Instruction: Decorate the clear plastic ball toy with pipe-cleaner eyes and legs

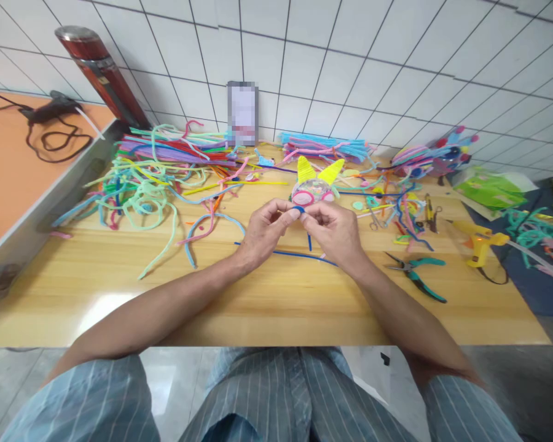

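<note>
Between my fingertips is a dark blue pipe cleaner, bent into a small curl, with a short straight end hanging down below. My left hand pinches it from the left, and my right hand pinches it from the right. Just beyond my hands stands a small figure with yellow pointed ears and pink-ringed eyes; its lower part is hidden by my fingers. Another straight blue pipe cleaner lies on the table beneath my wrists.
Loose pipe cleaners tangle at the left, with bundles along the wall. Teal-handled pliers and a yellow glue gun lie at the right. A phone leans on the tiles, and a red flask stands back left.
</note>
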`<state>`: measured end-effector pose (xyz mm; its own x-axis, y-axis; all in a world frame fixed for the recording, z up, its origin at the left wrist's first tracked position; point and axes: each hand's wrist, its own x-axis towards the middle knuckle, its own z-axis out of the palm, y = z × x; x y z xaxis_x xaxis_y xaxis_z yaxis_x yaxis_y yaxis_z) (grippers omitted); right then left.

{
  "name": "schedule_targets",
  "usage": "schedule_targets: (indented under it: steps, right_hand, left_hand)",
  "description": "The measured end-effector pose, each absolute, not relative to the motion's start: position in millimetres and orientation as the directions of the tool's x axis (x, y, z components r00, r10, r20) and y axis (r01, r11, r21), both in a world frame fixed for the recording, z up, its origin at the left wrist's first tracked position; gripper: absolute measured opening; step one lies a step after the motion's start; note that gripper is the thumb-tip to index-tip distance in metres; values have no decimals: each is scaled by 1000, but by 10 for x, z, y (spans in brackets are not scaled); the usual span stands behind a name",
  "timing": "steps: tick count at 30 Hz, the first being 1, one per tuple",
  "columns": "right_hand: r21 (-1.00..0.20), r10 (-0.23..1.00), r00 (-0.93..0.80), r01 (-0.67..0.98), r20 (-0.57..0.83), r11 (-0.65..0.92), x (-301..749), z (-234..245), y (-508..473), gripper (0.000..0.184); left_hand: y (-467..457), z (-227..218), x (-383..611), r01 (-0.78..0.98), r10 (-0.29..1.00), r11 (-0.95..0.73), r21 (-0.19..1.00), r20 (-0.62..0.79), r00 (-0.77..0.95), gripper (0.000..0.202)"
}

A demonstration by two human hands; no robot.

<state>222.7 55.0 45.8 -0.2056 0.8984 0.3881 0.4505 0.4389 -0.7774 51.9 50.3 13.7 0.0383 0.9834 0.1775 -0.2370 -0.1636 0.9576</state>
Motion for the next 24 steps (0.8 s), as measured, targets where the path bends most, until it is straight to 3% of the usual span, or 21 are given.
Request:
schedule_targets:
  steps: [3, 6, 9, 13, 17, 20, 24]
  right_hand:
    - [-659, 843, -268, 529, 467, 534, 2277, 509, 569, 15]
    - [-644, 828, -290, 525, 480, 557, 2291, 519, 574, 15]
    - [-739, 873, -261, 464, 412, 487, 2254, 484, 562, 14]
    - [-877, 933, -204, 327, 297, 351, 2172, 427, 526, 24]
    - [-896, 944, -186, 309, 271, 318, 2162, 422, 526, 25]
    - [-868, 939, -211, 368, 271, 333, 2215, 447, 558, 21]
    - [-777, 908, -241, 470, 343, 419, 2281, 500, 589, 18]
  left_hand:
    - [565, 165, 454, -49, 952, -295, 954, 298, 69, 41]
    - [584, 183, 421, 12, 936, -350, 937, 349, 42, 40]
    - [555, 179, 434, -48, 942, -336, 941, 336, -8, 40]
    - [482, 144, 500, -234, 979, -204, 950, 201, -39, 45]
    - [477, 103, 533, -347, 997, -75, 935, 81, 1, 50]
    - [554, 103, 483, -252, 987, -105, 962, 131, 89, 48]
    - [657, 152, 365, -18, 946, -288, 958, 287, 150, 37]
